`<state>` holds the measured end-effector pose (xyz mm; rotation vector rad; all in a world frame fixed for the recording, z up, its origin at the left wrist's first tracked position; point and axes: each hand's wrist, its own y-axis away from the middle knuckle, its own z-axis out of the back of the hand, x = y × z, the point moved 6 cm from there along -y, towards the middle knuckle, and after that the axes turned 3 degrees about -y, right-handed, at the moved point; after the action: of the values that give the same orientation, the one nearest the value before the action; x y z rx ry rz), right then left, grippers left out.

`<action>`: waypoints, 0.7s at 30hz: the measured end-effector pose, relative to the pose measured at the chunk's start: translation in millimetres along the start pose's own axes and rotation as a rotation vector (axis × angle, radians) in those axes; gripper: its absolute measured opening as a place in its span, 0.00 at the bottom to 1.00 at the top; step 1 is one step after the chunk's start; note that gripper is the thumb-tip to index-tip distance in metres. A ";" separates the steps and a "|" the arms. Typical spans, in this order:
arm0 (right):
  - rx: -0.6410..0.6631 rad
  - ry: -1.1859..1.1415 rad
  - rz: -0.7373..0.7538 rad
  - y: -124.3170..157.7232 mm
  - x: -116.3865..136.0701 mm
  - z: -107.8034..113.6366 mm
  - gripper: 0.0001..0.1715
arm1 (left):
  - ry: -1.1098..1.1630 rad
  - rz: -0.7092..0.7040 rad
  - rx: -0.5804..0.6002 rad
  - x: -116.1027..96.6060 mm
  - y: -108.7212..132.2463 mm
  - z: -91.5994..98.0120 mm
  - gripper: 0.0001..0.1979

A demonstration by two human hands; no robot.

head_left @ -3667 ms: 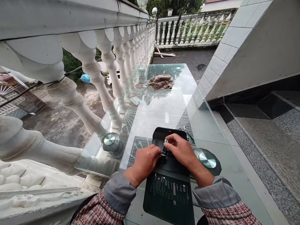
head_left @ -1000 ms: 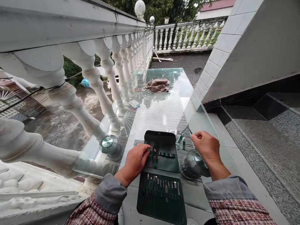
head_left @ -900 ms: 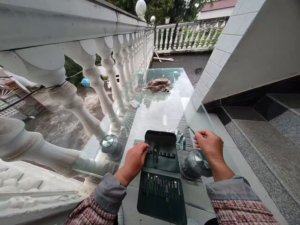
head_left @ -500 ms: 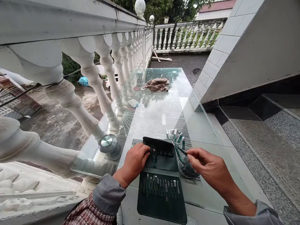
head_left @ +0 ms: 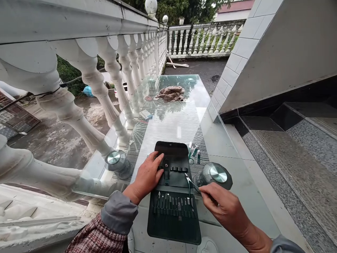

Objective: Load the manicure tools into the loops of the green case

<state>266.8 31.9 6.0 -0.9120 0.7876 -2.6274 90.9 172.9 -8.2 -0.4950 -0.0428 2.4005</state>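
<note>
A dark green manicure case point(head_left: 171, 228) lies unfolded on the near end of the glass table, with a row of slim metal tools point(head_left: 173, 203) under its lower straps. My left hand point(head_left: 147, 172) rests on the case's upper left edge, fingers apart. Between the thumb and fingers of my right hand point(head_left: 223, 207) is one handle of a pair of nippers point(head_left: 190, 180), silver-jawed with green handles. Their jaws point up and left over the case's right side, near its small elastic loops point(head_left: 179, 169). Nail clippers point(head_left: 198, 157) and other small tools lie beyond the case's right edge.
Round metal caps top the glass table's point(head_left: 223, 137) near legs point(head_left: 119, 164). A brown cloth point(head_left: 171, 94) and a small card box point(head_left: 145, 114) lie farther along it. A white balustrade point(head_left: 86, 75) runs along the left; stone steps point(head_left: 279, 147) rise on the right.
The case's top flap, raised under my left hand before, now lies back flat, and that hand's fingers have spread. My right hand has brought the nippers nearer, over the case's right side.
</note>
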 end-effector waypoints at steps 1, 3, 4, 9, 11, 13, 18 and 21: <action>-0.016 0.020 -0.003 0.7 -1.0 -2.0 0.10 | -0.002 -0.006 0.003 0.2 -0.7 -1.2 0.28; -0.057 0.050 -0.001 1.8 -2.4 -4.1 0.09 | -0.012 -0.015 0.014 0.5 -1.7 -3.3 0.27; -0.075 0.059 0.002 2.1 -2.7 -4.8 0.08 | -0.019 -0.018 0.021 0.4 -2.0 -4.1 0.27; -0.115 0.145 0.021 -0.6 -0.7 -11.2 0.07 | -0.054 -0.029 0.033 -1.0 -2.6 -5.0 0.25; -0.126 0.206 0.036 -3.1 1.2 -15.3 0.07 | -0.064 -0.033 0.037 -1.4 -2.6 -5.1 0.25; -0.131 0.265 0.043 -5.8 2.4 -19.6 0.07 | -0.072 -0.037 0.039 -1.5 -2.4 -5.4 0.25; -0.072 0.324 -0.008 -10.0 -0.5 -25.9 0.08 | -0.079 -0.044 0.026 -1.2 -2.0 -5.6 0.25; 0.002 0.318 -0.047 -7.8 -4.3 -23.3 0.10 | -0.088 -0.038 0.032 -0.7 -1.9 -6.1 0.25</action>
<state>255.0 49.5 -7.0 -0.5222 0.8431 -2.8536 94.8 173.4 -13.3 -0.3709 -0.0520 2.3804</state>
